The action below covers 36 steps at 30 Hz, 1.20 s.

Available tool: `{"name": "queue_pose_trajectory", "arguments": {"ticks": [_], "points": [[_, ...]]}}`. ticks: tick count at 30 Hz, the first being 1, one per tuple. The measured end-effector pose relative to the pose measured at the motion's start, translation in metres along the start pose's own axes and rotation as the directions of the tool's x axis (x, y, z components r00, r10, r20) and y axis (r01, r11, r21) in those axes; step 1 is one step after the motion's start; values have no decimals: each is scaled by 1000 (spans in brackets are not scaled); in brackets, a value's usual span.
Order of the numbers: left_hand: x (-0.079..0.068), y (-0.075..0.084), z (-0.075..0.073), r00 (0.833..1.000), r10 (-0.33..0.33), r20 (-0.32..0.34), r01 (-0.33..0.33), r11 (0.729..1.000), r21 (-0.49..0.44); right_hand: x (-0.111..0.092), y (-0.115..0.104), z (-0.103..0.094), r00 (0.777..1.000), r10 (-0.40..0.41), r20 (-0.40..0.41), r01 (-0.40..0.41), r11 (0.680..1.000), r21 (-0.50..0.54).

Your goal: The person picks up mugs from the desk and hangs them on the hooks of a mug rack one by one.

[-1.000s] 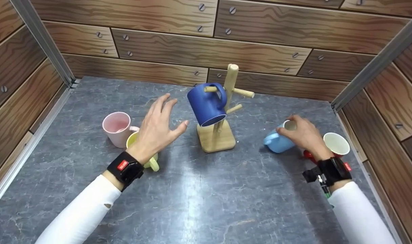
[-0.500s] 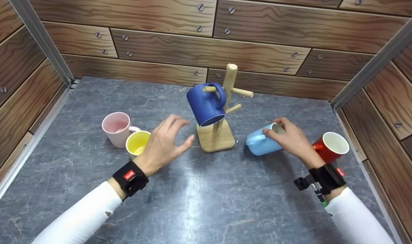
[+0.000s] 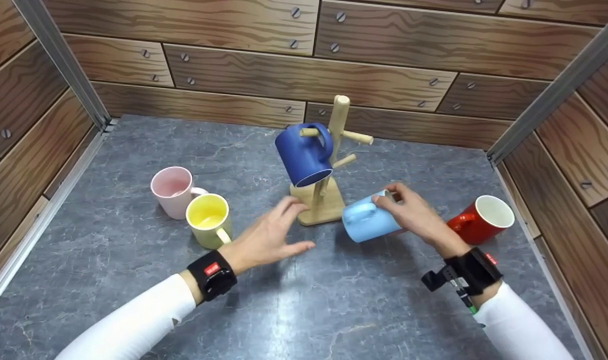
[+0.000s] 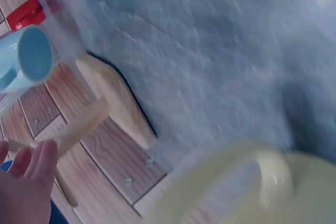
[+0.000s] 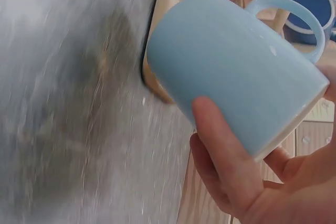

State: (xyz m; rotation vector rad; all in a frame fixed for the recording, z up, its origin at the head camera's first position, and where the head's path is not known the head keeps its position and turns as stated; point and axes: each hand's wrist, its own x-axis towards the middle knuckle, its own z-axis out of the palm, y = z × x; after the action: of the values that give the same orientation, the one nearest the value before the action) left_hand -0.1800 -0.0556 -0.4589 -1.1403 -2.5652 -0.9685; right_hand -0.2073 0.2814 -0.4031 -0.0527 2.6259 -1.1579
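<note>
My right hand [image 3: 414,212] grips a light blue mug [image 3: 369,220] near its rim, fingers and thumb on either side of the wall. The mug is tilted, its bottom end pointing left and its handle on the upper side. In the right wrist view, fingers [image 5: 223,150] press along the mug's side. My left hand [image 3: 269,235] reaches toward the mug with spread fingers and holds nothing. Between and behind the hands stands a wooden mug tree [image 3: 340,120], its square base [image 3: 320,216] close to the light blue mug. A dark blue mug [image 3: 301,155] hangs by its handle on one peg.
A pink mug [image 3: 171,192] and a yellow mug [image 3: 209,220] stand on the left, the yellow one close by my left wrist. To the right, a red mug [image 3: 481,220] stands near the side wall. Wood-patterned panels [image 3: 234,65] enclose the grey tabletop [image 3: 324,320].
My right hand has carried the light blue mug leftward from beside the red mug, tilting it further. My left hand has moved right and toward me, away from above the yellow mug.
</note>
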Motion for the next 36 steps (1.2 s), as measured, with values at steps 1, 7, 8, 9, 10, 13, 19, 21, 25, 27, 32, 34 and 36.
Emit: {"name": "queue_pose_trajectory", "arguments": {"ticks": [1, 7, 8, 9, 10, 13, 19, 21, 25, 27, 32, 34, 36], "points": [[0, 1, 3, 999, -19, 32, 20, 999, -31, -1, -2, 2, 1000, 5, 18, -6, 999, 37], [5, 6, 20, 983, -125, 135, 144, 980, -140, -3, -13, 14, 996, 25, 89, -45, 972, 232], [6, 7, 23, 981, -137, 140, 158, 976, -148, -4, -14, 17, 995, 26, 96, -48, 969, 243], [7, 8, 25, 978, -150, 144, 173, 972, -159, -4, -16, 19, 994, 26, 102, -51, 966, 253], [9, 9, 27, 976, -164, 145, 188, 967, -170, -4, -17, 21, 994, 25, 107, -52, 964, 261], [14, 13, 34, 971, -194, 138, 219, 955, -201, -4, -20, 28, 992, 20, 124, -55, 958, 280], [21, 16, 45, 971, -220, 89, 236, 935, -264, -1, -23, 41, 988, 16, 155, -65, 945, 319], [22, 15, 48, 971, -228, 66, 237, 930, -279, -1, -23, 44, 987, 13, 159, -66, 941, 333], [23, 12, 49, 963, -267, 33, 264, 913, -312, 0, -24, 46, 985, 7, 173, -69, 933, 353], [22, 11, 48, 955, -297, 27, 288, 896, -338, 0, -24, 46, 983, 13, 182, -77, 933, 353], [21, 7, 48, 929, -367, 47, 344, 810, -475, 3, -24, 45, 979, 12, 204, -76, 948, 310], [21, 5, 47, 922, -383, 61, 356, 773, -524, 4, -24, 45, 978, 10, 207, -72, 952, 296], [21, 4, 46, 916, -396, 72, 369, 755, -543, 5, -24, 45, 978, 12, 208, -74, 953, 293]]}}
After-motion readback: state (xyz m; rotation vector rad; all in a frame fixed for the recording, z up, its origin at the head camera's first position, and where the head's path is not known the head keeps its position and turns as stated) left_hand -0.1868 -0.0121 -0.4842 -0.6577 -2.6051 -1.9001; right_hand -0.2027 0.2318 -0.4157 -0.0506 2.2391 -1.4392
